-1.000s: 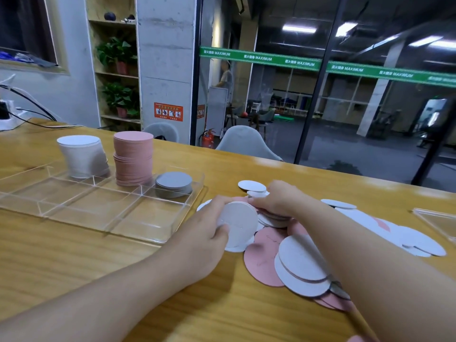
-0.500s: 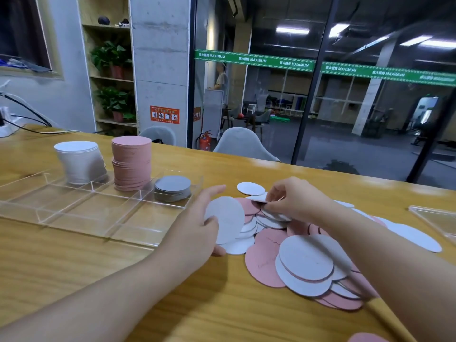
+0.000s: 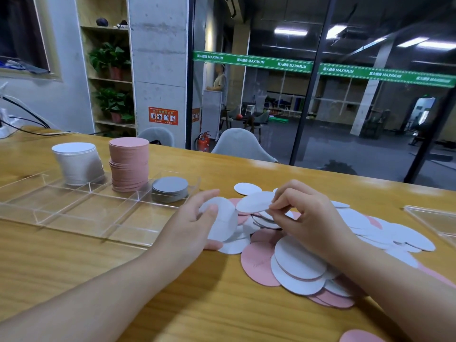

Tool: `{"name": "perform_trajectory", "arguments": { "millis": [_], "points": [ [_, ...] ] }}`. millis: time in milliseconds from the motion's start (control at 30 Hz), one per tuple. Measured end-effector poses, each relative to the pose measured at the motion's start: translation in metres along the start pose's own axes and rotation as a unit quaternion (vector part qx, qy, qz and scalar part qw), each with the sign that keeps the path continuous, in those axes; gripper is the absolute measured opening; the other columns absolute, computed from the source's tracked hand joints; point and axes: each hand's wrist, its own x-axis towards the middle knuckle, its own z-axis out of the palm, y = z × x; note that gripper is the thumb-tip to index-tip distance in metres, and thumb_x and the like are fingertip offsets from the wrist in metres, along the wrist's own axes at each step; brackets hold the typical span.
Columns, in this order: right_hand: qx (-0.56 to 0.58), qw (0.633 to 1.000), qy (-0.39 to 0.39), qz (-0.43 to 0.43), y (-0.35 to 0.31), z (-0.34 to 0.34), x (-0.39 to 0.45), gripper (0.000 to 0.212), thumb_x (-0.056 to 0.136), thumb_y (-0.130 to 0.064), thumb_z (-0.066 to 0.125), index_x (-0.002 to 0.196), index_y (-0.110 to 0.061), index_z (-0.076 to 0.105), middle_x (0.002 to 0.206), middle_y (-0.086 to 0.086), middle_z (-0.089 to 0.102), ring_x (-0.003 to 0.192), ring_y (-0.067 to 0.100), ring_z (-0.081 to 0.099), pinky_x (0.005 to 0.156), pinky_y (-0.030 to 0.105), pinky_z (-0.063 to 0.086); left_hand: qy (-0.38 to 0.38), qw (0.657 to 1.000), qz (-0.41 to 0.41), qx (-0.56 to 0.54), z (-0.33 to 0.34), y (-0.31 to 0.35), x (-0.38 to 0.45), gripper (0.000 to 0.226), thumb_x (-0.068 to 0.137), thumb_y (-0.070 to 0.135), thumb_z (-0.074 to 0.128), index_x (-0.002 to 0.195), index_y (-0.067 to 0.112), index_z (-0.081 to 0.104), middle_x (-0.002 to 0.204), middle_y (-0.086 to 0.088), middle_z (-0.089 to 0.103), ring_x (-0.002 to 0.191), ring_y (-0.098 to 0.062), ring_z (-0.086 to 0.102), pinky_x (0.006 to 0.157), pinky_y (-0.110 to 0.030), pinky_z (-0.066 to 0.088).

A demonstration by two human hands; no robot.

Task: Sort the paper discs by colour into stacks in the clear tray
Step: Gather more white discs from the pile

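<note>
White disc (image 3: 255,201) pinched by right hand (image 3: 308,218) above the loose pile (image 3: 296,262), partly hidden under that arm; left hand (image 3: 195,223) grips another white disc (image 3: 223,222) beside the clear tray (image 3: 74,213).

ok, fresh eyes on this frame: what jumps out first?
The loose pile of white and pink discs spread across the table's right half. Next, the tall white stack and pink stack in the clear tray, far left. Centre, both hands hold white discs.
</note>
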Motion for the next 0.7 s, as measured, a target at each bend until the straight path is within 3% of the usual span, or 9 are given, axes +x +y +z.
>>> {"name": "perform_trajectory", "arguments": {
  "millis": [133, 267, 367, 500, 567, 633, 700],
  "points": [
    [-0.002, 1.000, 0.006, -0.010, -0.004, 0.001, 0.001, 0.009, 0.077, -0.008, 0.066, 0.073, -0.010, 0.058, 0.083, -0.001, 0.058, 0.069, 0.009, 0.053, 0.060, 0.023, 0.046, 0.002, 1.000, -0.009, -0.004, -0.001, -0.001, 0.001, 0.022, 0.098, 0.027, 0.044, 0.116, 0.040, 0.049, 0.107, 0.031, 0.040, 0.077, -0.022, 0.070, 0.053, -0.012, 0.048],
    [-0.014, 0.997, -0.062, -0.033, -0.008, 0.009, 0.000, 0.006, 0.078, -0.010, 0.065, 0.074, -0.011, 0.061, 0.086, -0.002, 0.059, 0.073, 0.008, 0.052, 0.061, 0.007, 0.038, -0.002, 1.000, -0.006, -0.013, -0.001, -0.002, 0.002, 0.021, 0.094, 0.029, 0.050, 0.114, 0.038, 0.050, 0.111, 0.018, 0.049, 0.091, -0.031, 0.065, 0.053, -0.015, 0.051],
    [-0.037, 0.993, -0.093, -0.057, -0.010, 0.012, 0.002, 0.003, 0.075, -0.007, 0.066, 0.073, -0.007, 0.064, 0.087, 0.002, 0.062, 0.078, 0.007, 0.052, 0.064, 0.009, 0.038, -0.004, 1.000, 0.007, -0.003, -0.001, -0.003, 0.002, 0.025, 0.094, 0.019, 0.054, 0.105, 0.041, 0.052, 0.113, 0.017, 0.049, 0.091, -0.025, 0.065, 0.053, -0.018, 0.053],
    [-0.057, 0.983, -0.166, -0.062, -0.008, 0.014, 0.008, 0.002, 0.076, -0.010, 0.062, 0.076, -0.012, 0.064, 0.091, 0.001, 0.062, 0.075, 0.015, 0.057, 0.060, 0.019, 0.043, -0.002, 0.999, 0.012, 0.031, -0.003, -0.002, 0.001, 0.039, 0.096, 0.011, 0.050, 0.103, 0.048, 0.050, 0.127, 0.021, 0.041, 0.061, -0.021, 0.070, 0.057, -0.017, 0.052],
    [-0.075, 0.982, -0.170, -0.033, -0.003, 0.014, 0.014, 0.006, 0.081, -0.015, 0.058, 0.080, -0.014, 0.064, 0.093, -0.002, 0.062, 0.076, 0.017, 0.059, 0.061, 0.025, 0.047, -0.004, 0.999, 0.007, 0.049, -0.003, -0.001, 0.000, 0.043, 0.096, 0.009, 0.049, 0.102, 0.052, 0.049, 0.130, 0.020, 0.038, 0.056, -0.024, 0.070, 0.066, -0.020, 0.054],
    [-0.080, 0.982, -0.163, 0.055, 0.004, 0.016, 0.024, 0.008, 0.088, -0.017, 0.058, 0.092, -0.017, 0.066, 0.099, -0.004, 0.061, 0.088, 0.016, 0.058, 0.073, 0.028, 0.047, -0.007, 0.998, 0.005, 0.055, -0.002, 0.000, -0.001, 0.046, 0.095, 0.009, 0.048, 0.101, 0.054, 0.050, 0.130, 0.020, 0.038, 0.055, -0.026, 0.069, 0.074, -0.029, 0.056],
    [-0.111, 0.967, -0.180, 0.144, 0.016, 0.021, 0.035, 0.019, 0.092, -0.022, 0.055, 0.109, -0.018, 0.061, 0.111, -0.004, 0.059, 0.103, 0.013, 0.054, 0.085, 0.024, 0.042, -0.006, 0.999, 0.002, 0.052, -0.002, 0.000, -0.001, 0.047, 0.095, 0.008, 0.048, 0.099, 0.055, 0.052, 0.127, 0.020, 0.040, 0.053, -0.028, 0.068, 0.070, -0.031, 0.057]
  ]
}}
